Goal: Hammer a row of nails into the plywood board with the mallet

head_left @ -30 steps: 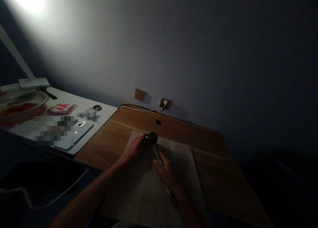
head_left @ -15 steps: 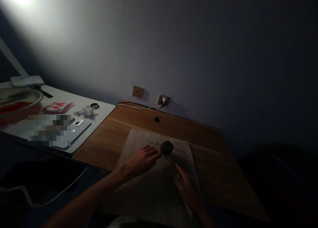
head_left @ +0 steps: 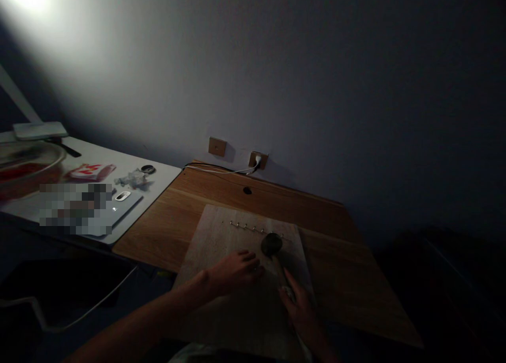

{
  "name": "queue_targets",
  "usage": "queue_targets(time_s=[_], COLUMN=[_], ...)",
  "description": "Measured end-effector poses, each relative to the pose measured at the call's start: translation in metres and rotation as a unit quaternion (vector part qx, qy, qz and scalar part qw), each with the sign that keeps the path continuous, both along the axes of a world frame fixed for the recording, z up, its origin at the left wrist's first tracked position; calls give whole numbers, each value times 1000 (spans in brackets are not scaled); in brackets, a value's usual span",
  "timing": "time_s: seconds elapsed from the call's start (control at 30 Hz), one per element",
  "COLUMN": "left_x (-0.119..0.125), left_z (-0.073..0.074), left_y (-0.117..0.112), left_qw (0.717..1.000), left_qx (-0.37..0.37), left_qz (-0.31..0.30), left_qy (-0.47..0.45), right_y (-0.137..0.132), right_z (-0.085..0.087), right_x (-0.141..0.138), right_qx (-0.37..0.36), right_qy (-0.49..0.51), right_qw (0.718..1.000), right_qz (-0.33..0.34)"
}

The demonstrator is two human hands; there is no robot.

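Note:
My right hand is wrapped round the long handle of a tool with a dark round head. In the dim light I cannot tell whether it is a ladle or a mallet. Its head is over the right part of a pale square board, close to a row of several small shiny metal pieces that look like nails or pins. Left of the handle, my left hand is low over the board with fingers curled. Whatever its fingertips hold, if anything, is too small and dark to make out.
Below the board is a wooden desk. A white table adjoins at left, bearing a clear bowl, a red-and-white packet, crumpled plastic and a flat white scale-like device. A plugged-in cable runs along the wall.
My left hand has drawn back from the row, towards me. The tool's head has shifted slightly right and nearer, showing more of the small metal pieces. The view has moved a little.

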State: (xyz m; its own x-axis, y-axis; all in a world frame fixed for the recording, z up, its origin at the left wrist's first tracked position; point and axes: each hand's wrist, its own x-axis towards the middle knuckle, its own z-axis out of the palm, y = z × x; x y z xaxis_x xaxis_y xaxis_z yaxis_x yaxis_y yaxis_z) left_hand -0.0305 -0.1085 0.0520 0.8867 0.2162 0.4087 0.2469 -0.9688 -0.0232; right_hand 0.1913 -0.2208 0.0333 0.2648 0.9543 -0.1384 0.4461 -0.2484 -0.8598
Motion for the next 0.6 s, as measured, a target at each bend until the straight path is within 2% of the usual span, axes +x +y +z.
queue_targets(time_s=[0.07, 0.13, 0.23, 0.3, 0.37, 0.6], left_x=[-14, -32, -55, -64, -69, -66], left_z=[0, -3, -9, -14, -18, -23], left_y=[18, 41, 72, 85, 91, 88], left_qw=[997, 978, 917, 881, 870, 873], left_qx=[-47, -135, -257, -292, -307, -290], left_qz=[46, 135, 255, 315, 334, 350], left_qy=[-29, -78, -169, -199, -195, -175], right_y=[0, 0, 0, -1, -1, -3], right_z=[0, 0, -4, -8, -11, -10], right_x=[0, 0, 0, 1, 2, 1], right_qx=[-2, -6, -10, -11, -8, -10], right_qy=[5, 20, 29, 15, 2, 7], right_qw=[1000, 1000, 1000, 1000, 1000, 1000], right_qz=[4, 5, -3, -13, -23, -27])
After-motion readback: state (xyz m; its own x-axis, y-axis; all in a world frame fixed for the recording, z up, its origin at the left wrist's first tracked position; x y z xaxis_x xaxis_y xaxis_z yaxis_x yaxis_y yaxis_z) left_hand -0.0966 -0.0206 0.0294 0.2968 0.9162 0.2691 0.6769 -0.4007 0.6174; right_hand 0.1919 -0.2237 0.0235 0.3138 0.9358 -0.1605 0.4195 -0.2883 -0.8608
